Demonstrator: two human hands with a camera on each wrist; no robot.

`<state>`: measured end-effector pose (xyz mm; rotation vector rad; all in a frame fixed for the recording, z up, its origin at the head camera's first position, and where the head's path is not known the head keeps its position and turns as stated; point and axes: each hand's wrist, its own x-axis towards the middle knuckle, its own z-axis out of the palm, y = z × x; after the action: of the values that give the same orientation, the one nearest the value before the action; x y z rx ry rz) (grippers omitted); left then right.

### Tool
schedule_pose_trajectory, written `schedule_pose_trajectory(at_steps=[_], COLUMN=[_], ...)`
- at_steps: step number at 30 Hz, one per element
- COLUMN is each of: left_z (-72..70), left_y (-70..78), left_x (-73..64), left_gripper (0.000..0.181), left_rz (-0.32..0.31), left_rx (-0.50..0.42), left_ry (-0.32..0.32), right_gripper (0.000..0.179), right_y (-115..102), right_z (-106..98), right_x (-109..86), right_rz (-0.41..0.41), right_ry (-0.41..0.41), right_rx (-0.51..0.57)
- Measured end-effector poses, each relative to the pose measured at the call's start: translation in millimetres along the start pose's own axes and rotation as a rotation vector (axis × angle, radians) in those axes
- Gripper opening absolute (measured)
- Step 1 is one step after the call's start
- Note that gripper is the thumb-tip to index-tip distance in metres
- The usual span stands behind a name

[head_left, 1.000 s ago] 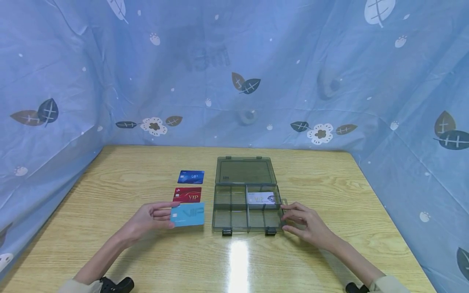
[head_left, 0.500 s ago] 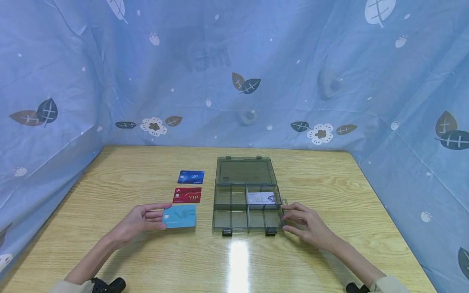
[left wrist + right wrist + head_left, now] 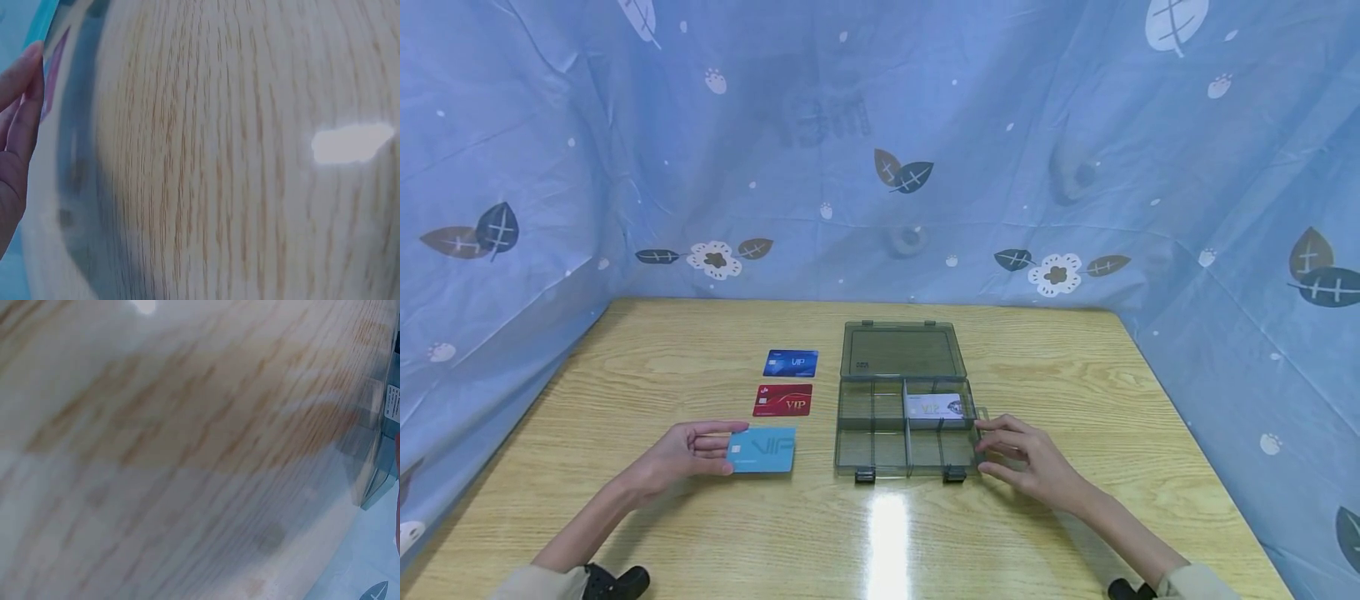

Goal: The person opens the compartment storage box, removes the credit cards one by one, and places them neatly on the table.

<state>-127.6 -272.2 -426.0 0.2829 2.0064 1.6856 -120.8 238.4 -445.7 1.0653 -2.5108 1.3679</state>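
My left hand (image 3: 673, 458) pinches a light blue VIP card (image 3: 762, 450) by its left edge, thumb below and fingers above. In the left wrist view the card's teal edge (image 3: 42, 24) shows at the fingertips. To the right of it, a smoky clear compartment box (image 3: 872, 446) lies on the table with its lid (image 3: 904, 350) laid back. A white VIP card (image 3: 934, 406) sits in its back right compartment. The fingertips of my right hand (image 3: 1030, 462) touch the box's right side, fingers bent loosely. The right wrist view shows only a corner of that box.
A red VIP card (image 3: 782, 400) lies flat just behind the held card, and a dark blue VIP card (image 3: 791, 363) lies behind that. The wooden table (image 3: 775, 542) reaches back to a blue patterned cloth (image 3: 880, 150), which also hangs along both sides.
My left hand has moved left and slightly toward me with the light blue card, uncovering the red card's front edge. The right hand and the box have stayed in place.
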Motion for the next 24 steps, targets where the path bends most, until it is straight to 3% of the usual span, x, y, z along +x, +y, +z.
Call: schedule_pose_trajectory(at_steps=[10,24], left_z=[-3.8,-0.7], left_y=[-2.7,-2.5], left_x=[6.0,8.4], left_gripper=[0.067,0.063], left_rz=[-0.025,0.002], left_rx=[0.004,0.033], left_ry=[-0.001,-0.009], right_gripper=[0.022,0.022], right_y=[-0.6,-0.7], right_z=[-1.4,-0.9], right_x=[0.5,-0.2], right_rz=[-0.015,-0.006], right_ry=[0.002,-0.002], right_rx=[-0.014,-0.02])
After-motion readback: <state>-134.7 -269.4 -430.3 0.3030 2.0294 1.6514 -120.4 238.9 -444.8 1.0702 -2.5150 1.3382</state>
